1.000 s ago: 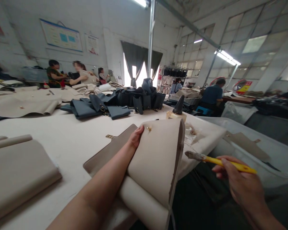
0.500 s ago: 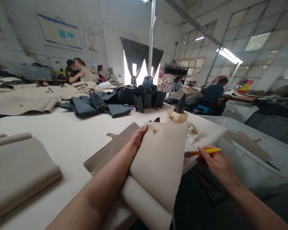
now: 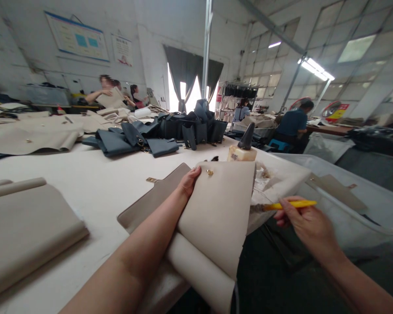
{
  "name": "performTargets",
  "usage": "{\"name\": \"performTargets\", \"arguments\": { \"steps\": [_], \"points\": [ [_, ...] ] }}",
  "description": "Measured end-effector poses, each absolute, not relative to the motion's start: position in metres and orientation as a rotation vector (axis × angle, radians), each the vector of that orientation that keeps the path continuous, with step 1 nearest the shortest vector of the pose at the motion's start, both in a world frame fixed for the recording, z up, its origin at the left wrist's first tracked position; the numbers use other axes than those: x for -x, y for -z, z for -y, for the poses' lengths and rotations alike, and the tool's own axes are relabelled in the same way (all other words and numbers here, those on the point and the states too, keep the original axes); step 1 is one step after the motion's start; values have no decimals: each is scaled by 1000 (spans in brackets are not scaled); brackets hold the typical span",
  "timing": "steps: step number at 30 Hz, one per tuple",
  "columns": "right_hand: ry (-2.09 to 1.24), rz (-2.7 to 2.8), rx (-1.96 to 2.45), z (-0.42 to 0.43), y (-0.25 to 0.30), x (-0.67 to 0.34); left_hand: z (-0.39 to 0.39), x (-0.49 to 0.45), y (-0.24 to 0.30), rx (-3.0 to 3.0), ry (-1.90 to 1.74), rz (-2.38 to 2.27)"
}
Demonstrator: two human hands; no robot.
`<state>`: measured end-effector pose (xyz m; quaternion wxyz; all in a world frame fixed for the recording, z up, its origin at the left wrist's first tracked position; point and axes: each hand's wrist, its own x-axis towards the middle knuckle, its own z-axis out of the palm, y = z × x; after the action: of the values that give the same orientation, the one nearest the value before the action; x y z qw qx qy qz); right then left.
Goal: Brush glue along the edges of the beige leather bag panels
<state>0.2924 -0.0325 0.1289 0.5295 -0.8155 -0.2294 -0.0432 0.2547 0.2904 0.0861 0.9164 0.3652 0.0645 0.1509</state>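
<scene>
My left hand (image 3: 189, 181) lies curled over the upper edge of a rolled beige leather panel (image 3: 216, 218), pressing it against a darker taupe leather flap (image 3: 150, 200). A small gold clasp (image 3: 210, 172) sits near the panel's top edge, just right of my fingers. My right hand (image 3: 306, 226) grips a yellow-handled brush (image 3: 290, 205) whose grey, clogged bristles (image 3: 257, 208) rest close to the panel's right edge. The lower end of the roll hangs over the table's front edge.
A folded beige leather stack (image 3: 29, 231) lies on the white work table (image 3: 85, 170) at left. Blue-grey and black bags (image 3: 190, 131) stand beyond, with a dark cone on a cream block (image 3: 244, 150) close by. A large plastic-lined bin (image 3: 356, 205) is on the right. Co-workers sit farther off.
The beige panel's right side has flattened down from its upright curl. My right hand has moved up and left, with the brush now more level. The camera view has shifted slightly.
</scene>
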Motion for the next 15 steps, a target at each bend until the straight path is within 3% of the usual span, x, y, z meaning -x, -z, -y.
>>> {"name": "performTargets", "arguments": {
  "steps": [11, 15],
  "points": [
    [-137, 620, 2010, 51, -118, -238, -293, -257, -83, -753, -317, -87],
    [-10, 657, 2033, 50, -118, -246, -292, -256, -84, -750, -315, -91]
  ]
}}
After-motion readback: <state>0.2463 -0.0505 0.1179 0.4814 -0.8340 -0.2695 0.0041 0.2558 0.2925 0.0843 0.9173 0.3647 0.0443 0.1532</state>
